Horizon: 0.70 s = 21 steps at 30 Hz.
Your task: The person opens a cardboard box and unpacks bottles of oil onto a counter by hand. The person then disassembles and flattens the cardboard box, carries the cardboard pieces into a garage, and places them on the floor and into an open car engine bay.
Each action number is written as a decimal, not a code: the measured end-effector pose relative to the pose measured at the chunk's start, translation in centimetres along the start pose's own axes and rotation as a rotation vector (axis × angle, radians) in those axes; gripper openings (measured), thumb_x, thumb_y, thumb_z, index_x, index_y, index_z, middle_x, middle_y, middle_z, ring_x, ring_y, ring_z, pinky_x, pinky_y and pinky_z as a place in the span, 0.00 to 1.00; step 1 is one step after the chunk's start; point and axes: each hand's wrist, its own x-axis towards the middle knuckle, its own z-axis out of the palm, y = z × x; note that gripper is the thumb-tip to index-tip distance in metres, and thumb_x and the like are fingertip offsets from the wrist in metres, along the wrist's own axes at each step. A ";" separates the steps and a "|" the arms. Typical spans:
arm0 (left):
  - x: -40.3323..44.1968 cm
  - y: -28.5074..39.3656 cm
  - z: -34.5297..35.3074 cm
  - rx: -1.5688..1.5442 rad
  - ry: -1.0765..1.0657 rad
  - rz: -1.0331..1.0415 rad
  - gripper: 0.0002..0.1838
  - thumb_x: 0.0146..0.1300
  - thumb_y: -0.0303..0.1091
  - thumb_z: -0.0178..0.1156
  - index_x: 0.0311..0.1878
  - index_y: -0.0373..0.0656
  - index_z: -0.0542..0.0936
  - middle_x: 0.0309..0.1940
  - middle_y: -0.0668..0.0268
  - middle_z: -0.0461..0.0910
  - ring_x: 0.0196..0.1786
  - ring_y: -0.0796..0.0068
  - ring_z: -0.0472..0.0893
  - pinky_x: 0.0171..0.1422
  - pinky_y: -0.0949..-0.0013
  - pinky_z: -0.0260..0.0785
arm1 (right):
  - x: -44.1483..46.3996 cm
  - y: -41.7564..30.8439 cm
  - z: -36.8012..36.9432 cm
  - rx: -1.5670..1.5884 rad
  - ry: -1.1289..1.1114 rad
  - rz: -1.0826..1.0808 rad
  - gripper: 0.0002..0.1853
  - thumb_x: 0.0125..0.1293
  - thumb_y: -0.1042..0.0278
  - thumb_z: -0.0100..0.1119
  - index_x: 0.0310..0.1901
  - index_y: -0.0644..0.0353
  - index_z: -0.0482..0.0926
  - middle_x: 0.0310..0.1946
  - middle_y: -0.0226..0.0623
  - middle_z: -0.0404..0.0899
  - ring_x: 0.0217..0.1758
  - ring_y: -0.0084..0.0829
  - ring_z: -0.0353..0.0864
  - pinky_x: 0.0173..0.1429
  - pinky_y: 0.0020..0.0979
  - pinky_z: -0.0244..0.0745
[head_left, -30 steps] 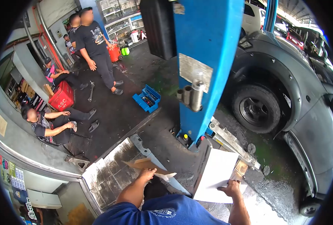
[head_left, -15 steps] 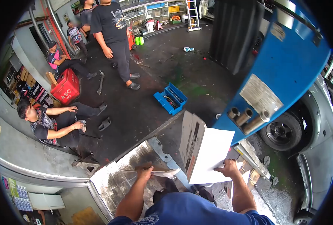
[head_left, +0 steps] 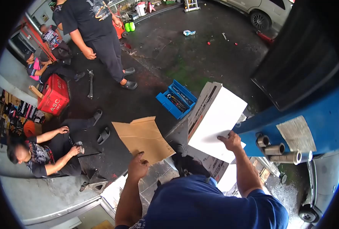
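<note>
Short of the blue toolbox (head_left: pixel 166 104), I find the left hand (head_left: pixel 138 166) pinching brown cardboard (head_left: pixel 141 137), the right hand (head_left: pixel 232 141) gripping white cardboard (head_left: pixel 220 114): handling, I judge; the next move calls for steady grips.

The toolbox (head_left: pixel 167 106) is showing blue; left of it, a cardboard sheet (head_left: pixel 141 138) is showing brown, while right of it, a dark-printed carton (head_left: pixel 220 117) is showing white.

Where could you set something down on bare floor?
The dark, green-stained floor between the open blue toolbox and blue-and-white packet. Crowded: between the white printed cardboard and thick blue post with silvery tubes.
</note>
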 end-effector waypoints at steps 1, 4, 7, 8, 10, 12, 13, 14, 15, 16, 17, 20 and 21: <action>2.6 -0.4 -0.9 0.011 -0.016 -0.006 0.26 0.57 0.32 0.63 0.61 0.42 0.76 0.48 0.49 0.83 0.48 0.57 0.85 0.53 0.62 0.76 | 2.4 -0.6 0.4 0.007 0.007 0.001 0.30 0.51 0.47 0.75 0.46 0.65 0.81 0.41 0.49 0.85 0.48 0.46 0.85 0.54 0.40 0.77; 8.4 0.2 -3.3 -0.096 0.032 0.079 0.26 0.57 0.33 0.63 0.61 0.41 0.76 0.47 0.48 0.83 0.48 0.54 0.85 0.53 0.61 0.76 | 7.9 -4.3 -0.6 -0.091 0.024 0.119 0.32 0.51 0.43 0.73 0.47 0.64 0.81 0.46 0.50 0.84 0.53 0.48 0.82 0.58 0.43 0.74; 11.3 7.6 -8.9 0.167 0.208 0.317 0.25 0.57 0.31 0.62 0.60 0.40 0.76 0.48 0.45 0.81 0.49 0.45 0.82 0.53 0.55 0.76 | 13.3 -7.5 -1.9 -0.139 0.019 0.190 0.36 0.53 0.39 0.70 0.52 0.63 0.78 0.48 0.51 0.83 0.56 0.50 0.80 0.62 0.44 0.70; 12.6 9.4 -10.4 0.156 0.173 0.258 0.25 0.57 0.30 0.62 0.59 0.39 0.76 0.49 0.43 0.81 0.51 0.44 0.82 0.54 0.54 0.76 | 14.9 -8.6 -2.4 -0.145 0.046 0.194 0.35 0.53 0.39 0.70 0.51 0.63 0.79 0.48 0.51 0.83 0.56 0.50 0.80 0.62 0.44 0.71; 17.8 12.2 -13.9 0.162 0.111 0.236 0.25 0.57 0.30 0.62 0.59 0.38 0.76 0.49 0.42 0.80 0.51 0.44 0.81 0.54 0.55 0.76 | 19.4 -11.4 -3.0 -0.078 0.118 0.217 0.33 0.53 0.39 0.70 0.49 0.60 0.81 0.47 0.51 0.83 0.55 0.49 0.80 0.60 0.44 0.72; 22.0 13.3 -15.7 0.162 0.059 0.215 0.25 0.57 0.30 0.62 0.59 0.37 0.76 0.49 0.41 0.80 0.52 0.44 0.81 0.54 0.56 0.76 | 22.1 -12.7 -2.6 -0.118 0.154 0.266 0.32 0.53 0.40 0.70 0.51 0.60 0.80 0.47 0.52 0.83 0.55 0.50 0.80 0.60 0.44 0.72; 24.3 13.5 -16.6 0.172 0.073 0.278 0.25 0.56 0.30 0.62 0.59 0.36 0.76 0.49 0.40 0.80 0.52 0.44 0.81 0.54 0.57 0.76 | 23.3 -13.5 -2.4 -0.148 0.157 0.305 0.33 0.54 0.41 0.70 0.51 0.60 0.80 0.47 0.52 0.83 0.55 0.50 0.80 0.60 0.44 0.72; 26.6 13.6 -17.6 0.179 0.086 0.343 0.25 0.56 0.30 0.61 0.59 0.34 0.76 0.49 0.40 0.80 0.52 0.44 0.81 0.55 0.58 0.76 | 24.1 -14.5 -2.2 -0.165 0.153 0.339 0.33 0.54 0.41 0.69 0.52 0.62 0.79 0.47 0.52 0.83 0.55 0.50 0.80 0.60 0.44 0.72; 29.3 13.7 -18.7 0.178 0.057 0.343 0.25 0.56 0.30 0.61 0.59 0.34 0.76 0.49 0.40 0.80 0.52 0.44 0.81 0.55 0.58 0.76 | 25.0 -15.1 -1.8 -0.177 0.148 0.364 0.33 0.54 0.41 0.69 0.52 0.62 0.79 0.47 0.52 0.83 0.55 0.50 0.80 0.60 0.44 0.72; 32.0 13.8 -19.8 0.147 0.039 0.374 0.25 0.56 0.29 0.61 0.59 0.33 0.76 0.48 0.39 0.80 0.51 0.44 0.82 0.54 0.58 0.76 | 25.7 -15.6 -1.3 -0.187 0.138 0.379 0.35 0.54 0.40 0.69 0.53 0.63 0.79 0.48 0.52 0.83 0.56 0.50 0.80 0.61 0.45 0.72; 34.5 14.1 -21.2 0.114 0.022 0.403 0.26 0.55 0.29 0.61 0.59 0.32 0.76 0.47 0.39 0.80 0.50 0.44 0.82 0.53 0.59 0.76 | 26.3 -16.2 -1.1 -0.198 0.128 0.391 0.36 0.54 0.39 0.68 0.54 0.64 0.78 0.49 0.52 0.82 0.56 0.50 0.80 0.61 0.46 0.71; 40.7 16.3 -25.7 0.206 -0.021 0.446 0.26 0.55 0.29 0.61 0.59 0.32 0.76 0.44 0.38 0.81 0.48 0.44 0.83 0.52 0.57 0.76 | 27.3 -18.6 -1.2 -0.294 0.072 0.512 0.36 0.55 0.39 0.67 0.56 0.60 0.78 0.53 0.50 0.81 0.59 0.48 0.78 0.63 0.45 0.70; 42.3 17.0 -27.3 0.212 -0.027 0.449 0.26 0.55 0.29 0.61 0.59 0.32 0.76 0.44 0.38 0.81 0.48 0.44 0.83 0.52 0.57 0.76 | 27.5 -19.6 -1.4 -0.222 0.069 0.511 0.35 0.55 0.40 0.67 0.57 0.60 0.78 0.54 0.49 0.81 0.60 0.48 0.78 0.64 0.45 0.69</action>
